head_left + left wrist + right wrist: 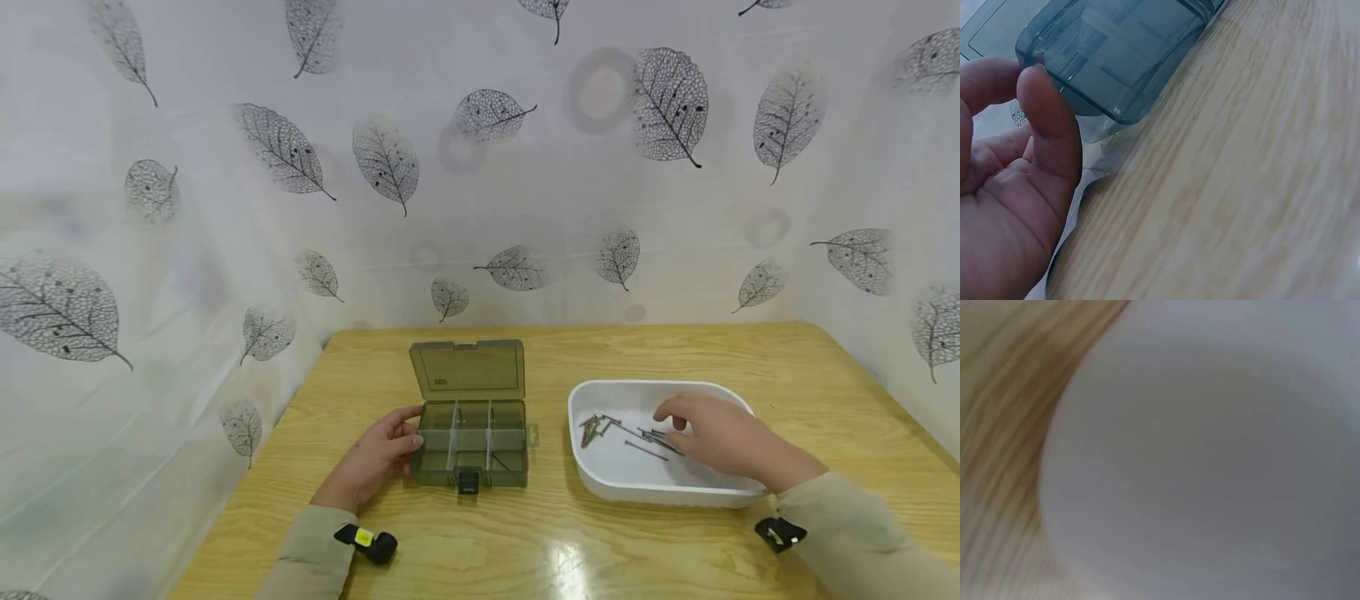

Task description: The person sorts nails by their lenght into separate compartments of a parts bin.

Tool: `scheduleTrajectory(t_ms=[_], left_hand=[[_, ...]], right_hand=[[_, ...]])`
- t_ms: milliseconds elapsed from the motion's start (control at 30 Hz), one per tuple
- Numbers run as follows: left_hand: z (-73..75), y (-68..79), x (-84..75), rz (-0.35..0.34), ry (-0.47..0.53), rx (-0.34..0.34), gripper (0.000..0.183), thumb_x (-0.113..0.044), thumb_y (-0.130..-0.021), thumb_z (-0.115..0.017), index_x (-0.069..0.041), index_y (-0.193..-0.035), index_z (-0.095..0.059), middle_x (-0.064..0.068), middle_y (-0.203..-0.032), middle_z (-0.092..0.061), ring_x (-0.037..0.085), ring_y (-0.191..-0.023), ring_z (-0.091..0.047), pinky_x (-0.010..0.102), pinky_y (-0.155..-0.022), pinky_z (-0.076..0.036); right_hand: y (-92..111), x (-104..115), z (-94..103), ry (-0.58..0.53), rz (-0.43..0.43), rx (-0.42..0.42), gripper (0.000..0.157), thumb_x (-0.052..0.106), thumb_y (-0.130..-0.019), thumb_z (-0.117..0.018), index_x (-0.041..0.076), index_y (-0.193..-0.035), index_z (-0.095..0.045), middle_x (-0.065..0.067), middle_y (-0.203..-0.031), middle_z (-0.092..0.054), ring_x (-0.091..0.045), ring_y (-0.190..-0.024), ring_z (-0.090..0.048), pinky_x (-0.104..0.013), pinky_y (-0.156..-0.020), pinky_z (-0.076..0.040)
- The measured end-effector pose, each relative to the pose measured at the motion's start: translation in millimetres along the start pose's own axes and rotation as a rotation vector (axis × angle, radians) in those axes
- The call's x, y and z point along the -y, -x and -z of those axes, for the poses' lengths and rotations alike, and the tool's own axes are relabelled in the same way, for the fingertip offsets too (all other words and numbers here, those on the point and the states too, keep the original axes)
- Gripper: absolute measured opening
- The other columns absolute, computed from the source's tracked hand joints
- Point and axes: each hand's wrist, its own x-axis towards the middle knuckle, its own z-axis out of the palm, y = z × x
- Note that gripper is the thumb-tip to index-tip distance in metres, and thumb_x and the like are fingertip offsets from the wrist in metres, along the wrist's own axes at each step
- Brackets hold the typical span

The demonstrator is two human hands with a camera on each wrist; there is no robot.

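Note:
My left hand (378,454) holds the left edge of a clear grey-green compartment box (435,477), its thumb and index finger at the box corner (1054,78) in the left wrist view. The hinged lid (471,371) stands raised at the back. One thin dark nail (501,462) lies slanted in the front right compartment. Over the right part of a white tray (645,493) is my right hand (720,437), its fingers loosely bent beside several thin metal nails (647,451). Nothing shows between those fingers. The right wrist view has only the blurred tray (1197,462) and tabletop.
More nails (590,431) are heaped at the tray's left side. Both containers stand on a wood-grain table (480,542), the box left of the tray. A pale leaf-print sheet (525,192) hangs behind and along the sides.

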Motion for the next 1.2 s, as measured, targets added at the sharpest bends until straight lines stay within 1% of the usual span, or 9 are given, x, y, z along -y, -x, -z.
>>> scheduleTrajectory(t_ms=[167,367,467,600,700,867,1000,1200], left_hand=[[-0.4,0.7,-1.4,0.000,-0.011,-0.002,0.060,-0.008,-0.104,-0.055,0.000,-0.157,-0.026,0.008,-0.103,-0.049,0.017,-0.072,-0.044,0.030,-0.061,-0.050],[-0.2,-1.0,-0.3,0.001,-0.014,-0.009,0.060,-0.007,-0.104,-0.055,0.000,-0.157,-0.028,0.009,-0.104,-0.049,0.016,-0.072,-0.045,0.029,-0.062,-0.050],[0.1,-0.7,-0.2,0.000,-0.011,-0.013,0.060,-0.008,-0.104,-0.056,-0.001,-0.156,-0.028,0.009,-0.104,-0.049,0.016,-0.072,-0.045,0.029,-0.062,-0.050],[0.5,-0.3,-0.5,-0.002,-0.011,-0.008,0.061,-0.010,-0.104,-0.058,0.000,-0.156,-0.028,0.008,-0.104,-0.048,0.016,-0.073,-0.045,0.029,-0.062,-0.050],[-0.1,-0.1,-1.2,-0.002,-0.009,-0.001,0.062,-0.011,-0.104,-0.058,0.000,-0.157,-0.028,0.008,-0.104,-0.048,0.016,-0.074,-0.045,0.029,-0.062,-0.050],[-0.5,-0.1,-0.5,-0.003,-0.006,0.004,0.062,-0.010,-0.104,-0.058,0.000,-0.157,-0.028,0.008,-0.104,-0.048,0.016,-0.074,-0.045,0.029,-0.062,-0.050],[-0.7,-0.2,0.2,0.001,-0.007,0.003,0.062,-0.010,-0.104,-0.058,0.000,-0.157,-0.027,0.008,-0.103,-0.049,0.016,-0.073,-0.045,0.029,-0.062,-0.050],[-0.3,0.2,0.2,-0.002,-0.008,0.002,0.061,-0.009,-0.104,-0.057,0.000,-0.157,-0.027,0.008,-0.103,-0.048,0.016,-0.073,-0.044,0.029,-0.062,-0.050]], right_hand=[[1,-11,-0.9,0.005,-0.003,0.031,0.020,0.015,-0.087,-0.072,0.014,-0.107,-0.073,0.009,-0.090,-0.060,-0.010,-0.081,-0.054,-0.038,-0.073,-0.049],[-1,-17,-5.3,0.001,0.008,0.049,0.017,0.013,-0.085,-0.074,0.016,-0.102,-0.073,0.010,-0.088,-0.060,-0.010,-0.082,-0.054,-0.038,-0.074,-0.050],[-4,-21,-8.9,0.003,0.039,0.064,0.016,0.011,-0.084,-0.075,0.018,-0.098,-0.072,0.012,-0.085,-0.058,-0.008,-0.080,-0.052,-0.035,-0.071,-0.048],[-6,-24,-12.5,-0.018,0.042,0.091,0.018,0.007,-0.084,-0.074,0.020,-0.094,-0.069,0.013,-0.082,-0.055,-0.008,-0.077,-0.049,-0.034,-0.068,-0.046],[-7,-24,-14.6,-0.026,0.028,0.083,0.021,0.002,-0.085,-0.070,0.022,-0.092,-0.067,0.013,-0.082,-0.055,-0.009,-0.078,-0.051,-0.036,-0.071,-0.047],[-7,-25,-18.6,-0.012,0.045,0.047,0.024,-0.001,-0.088,-0.062,0.023,-0.090,-0.064,0.012,-0.085,-0.057,-0.010,-0.082,-0.054,-0.040,-0.077,-0.049],[-7,-24,-20.8,-0.003,0.043,0.041,0.024,-0.001,-0.090,-0.061,0.023,-0.088,-0.062,0.012,-0.086,-0.057,-0.010,-0.084,-0.055,-0.041,-0.078,-0.050],[-6,-22,-19.2,-0.003,0.037,0.039,0.023,0.000,-0.090,-0.063,0.023,-0.087,-0.061,0.013,-0.084,-0.056,-0.009,-0.081,-0.054,-0.039,-0.076,-0.050]])
